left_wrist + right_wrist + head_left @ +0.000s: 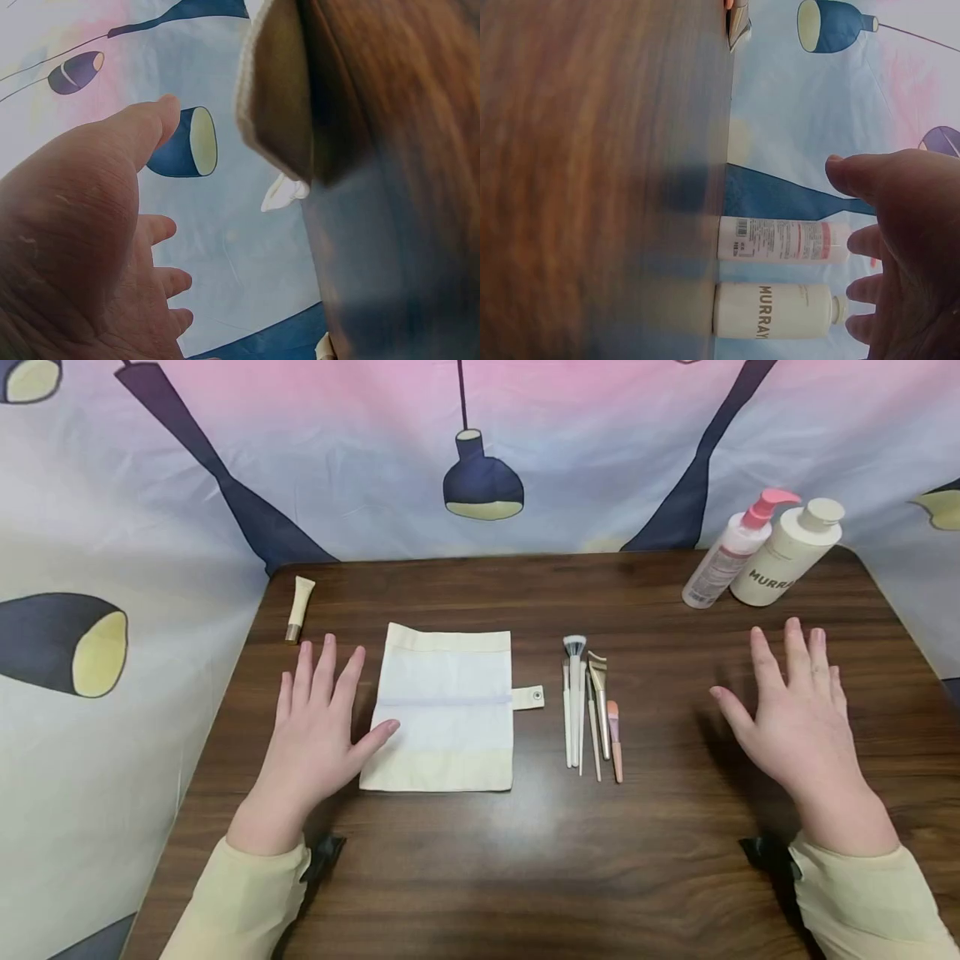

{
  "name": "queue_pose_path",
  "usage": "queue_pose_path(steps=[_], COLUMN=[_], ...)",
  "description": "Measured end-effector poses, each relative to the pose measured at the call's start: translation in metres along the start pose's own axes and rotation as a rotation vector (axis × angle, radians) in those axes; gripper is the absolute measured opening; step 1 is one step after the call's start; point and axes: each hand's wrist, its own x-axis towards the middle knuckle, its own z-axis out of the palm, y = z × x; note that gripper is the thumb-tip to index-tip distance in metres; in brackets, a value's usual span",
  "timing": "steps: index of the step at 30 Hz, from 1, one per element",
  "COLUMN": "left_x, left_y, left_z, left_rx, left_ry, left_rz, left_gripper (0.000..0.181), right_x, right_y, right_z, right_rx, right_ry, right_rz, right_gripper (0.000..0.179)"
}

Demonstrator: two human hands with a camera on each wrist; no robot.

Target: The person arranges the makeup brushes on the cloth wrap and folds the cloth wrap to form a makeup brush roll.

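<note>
My left hand (pixel 311 735) is spread with straight fingers at the left edge of a cream cloth roll-up pouch (pixel 446 727). Its thumb overlaps the pouch in the head view; whether they touch I cannot tell. The pouch lies unfolded, and a snap tab (pixel 528 697) sticks out on its right. Right of the tab, several makeup brushes (pixel 575 702) lie side by side, with a gold-handled curved tool (pixel 600 706) among them. My right hand (pixel 798 718), fingers spread, holds nothing and is over the table's right side, nearest the bottles.
A pink-pump bottle (pixel 723 564) and a white bottle (pixel 783 556) marked MURRA stand at the back right. A small cream tube (pixel 300 610) lies at the back left. Behind the dark wooden table (pixel 465 877) hangs a printed cloth (pixel 360 468).
</note>
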Motion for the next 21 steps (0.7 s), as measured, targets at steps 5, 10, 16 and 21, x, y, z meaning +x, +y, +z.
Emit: queue_pose_path(steps=[5, 10, 16, 21], left_x=[-0.0006, -0.0016, -0.0016, 0.0010], left_y=[-0.0012, -0.0030, -0.0025, -0.0009], left_z=[-0.0011, -0.0011, -0.0008, -0.0064], left_rx=[-0.008, -0.016, -0.015, -0.010], left_ry=[-0.002, 0.010, -0.002, -0.033], left_rz=[-0.013, -0.024, -0.024, -0.015], left_gripper=[0.098, 0.097, 0.097, 0.098], right_x=[0.0021, 0.0038, 0.0011, -0.0041], right_y=[-0.0028, -0.0059, -0.0054, -0.0048], right_z=[-0.0029, -0.0053, -0.0040, -0.0010], right_rx=[0.005, 0.010, 0.008, 0.020], right_ry=[0.002, 0.008, 0.030, 0.063], right_rz=[0.001, -0.002, -0.011, -0.031], right_gripper=[0.082, 0.082, 0.082, 0.080])
